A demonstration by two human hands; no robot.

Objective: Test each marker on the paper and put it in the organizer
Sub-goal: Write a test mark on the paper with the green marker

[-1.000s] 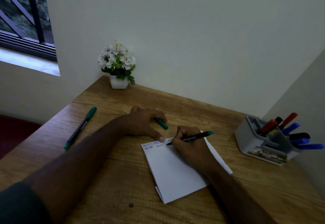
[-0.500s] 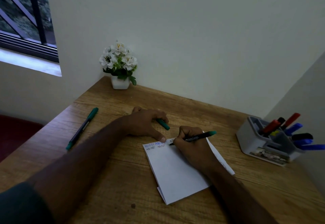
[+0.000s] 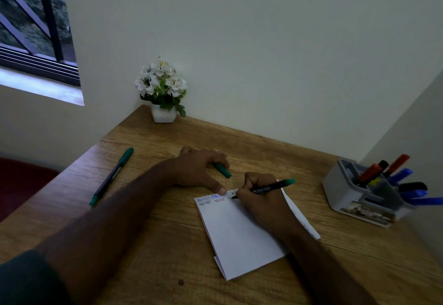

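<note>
**Marker test in progress at the paper's top edge**

Wooden desk (image 3: 167,256) fills the lower view, set into a corner of pale walls. Window (image 3: 36,29) with dark bars at upper left.

White paper (image 3: 239,240), folded, lies near the desk's middle, tilted, its near corner towards the viewer. Two short rows of lettering run along its top left edge, blue above, darker below.

Grey organizer (image 3: 347,197) sits at the desk's right side, close to the right wall, well apart from the paper. Red, blue and black markers (image 3: 405,175) lean out of it towards the right.

Small white pot of white flowers (image 3: 163,91) stands in the far corner of the desk, against the wall.

Left hand (image 3: 196,168) rests on the desk just beyond the paper's top left corner. Thumb tip presses on the paper's top edge; the fingers are curled around a green cap (image 3: 221,170), which sticks out from under them.

Right hand (image 3: 261,199) lies on the paper's upper right part, fingers pinching a black marker with a green end (image 3: 266,188). The marker lies nearly flat, green end pointing right, tip touching the paper at the top edge, right of the lettering.

A second dark marker with green cap (image 3: 112,175) lies alone on the desk at left, well apart from both hands.
</note>
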